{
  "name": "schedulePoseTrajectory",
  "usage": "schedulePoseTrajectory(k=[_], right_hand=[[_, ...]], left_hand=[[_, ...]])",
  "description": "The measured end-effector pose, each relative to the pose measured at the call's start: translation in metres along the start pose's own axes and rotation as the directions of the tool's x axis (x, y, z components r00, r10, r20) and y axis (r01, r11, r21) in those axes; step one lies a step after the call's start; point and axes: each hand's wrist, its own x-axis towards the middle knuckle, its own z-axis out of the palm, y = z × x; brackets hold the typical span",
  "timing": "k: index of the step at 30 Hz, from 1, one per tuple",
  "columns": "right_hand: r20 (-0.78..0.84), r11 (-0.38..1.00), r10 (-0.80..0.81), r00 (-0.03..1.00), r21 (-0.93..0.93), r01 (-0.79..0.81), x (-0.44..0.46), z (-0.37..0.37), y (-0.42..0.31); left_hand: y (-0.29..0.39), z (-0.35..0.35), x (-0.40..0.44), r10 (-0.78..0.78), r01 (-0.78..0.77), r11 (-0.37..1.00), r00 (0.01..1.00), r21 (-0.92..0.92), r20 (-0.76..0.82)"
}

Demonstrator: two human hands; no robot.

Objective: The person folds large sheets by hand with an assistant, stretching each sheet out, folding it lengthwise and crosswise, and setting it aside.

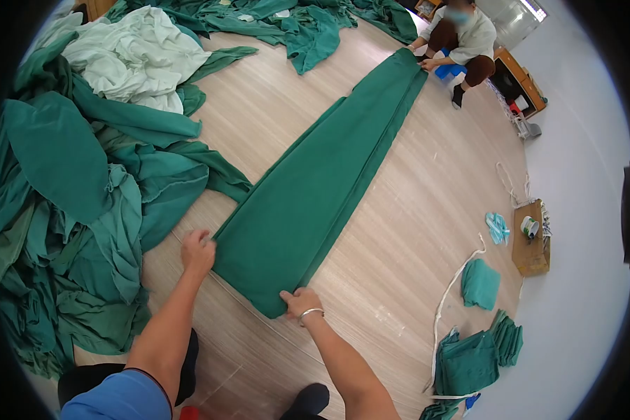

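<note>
One blue sleeve (122,397) is seen closest, with the left arm extended from it, and one pale bangle (311,314) is worn on the right wrist. Two bare hands are set at the near end of one long green cloth (308,189), which is laid lengthwise, folded, across the middle of the floor (406,259). Its near left corner is pinched by the left hand (199,252), the fingers drawn together at the edge; its near right corner is gripped by the right hand (302,302). The far end is held in the two hands of one crouching co-worker (474,38), by whom one mask is worn. Along the floor's left edge one large heap of green fabric (59,157) is piled, its pieces too tangled to be counted, with one pale heap (140,56) laid towards the far left corner. Near the right edge are set one turquoise bundle (480,283) and, closer, two folded green stacks (467,364), with one white cord (439,315) laid beside them. Farther along that edge, one bunch of light blue strips (497,228) and one cardboard box (527,260) are placed, and one can (529,227) is seen at the box.
</note>
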Motion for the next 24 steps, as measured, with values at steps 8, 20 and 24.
schedulePoseTrajectory(k=[8,20,24], right_hand=[[-0.526,0.982,-0.013,0.851,0.153,0.110,0.015,0.025,0.014],[0.215,0.042,-0.212,0.953,0.977,-0.210,0.065,-0.135,-0.016],[-0.198,-0.053,0.003,0.980,0.979,0.197,0.085,-0.149,-0.046]], left_hand=[[0.050,0.042,0.016,-0.088,-0.074,0.928,0.908,0.365,0.408],[0.117,0.031,0.110,0.288,0.802,0.423,0.323,-0.423,0.901],[0.161,0.064,0.105,0.220,0.534,0.561,0.640,-0.632,0.736]])
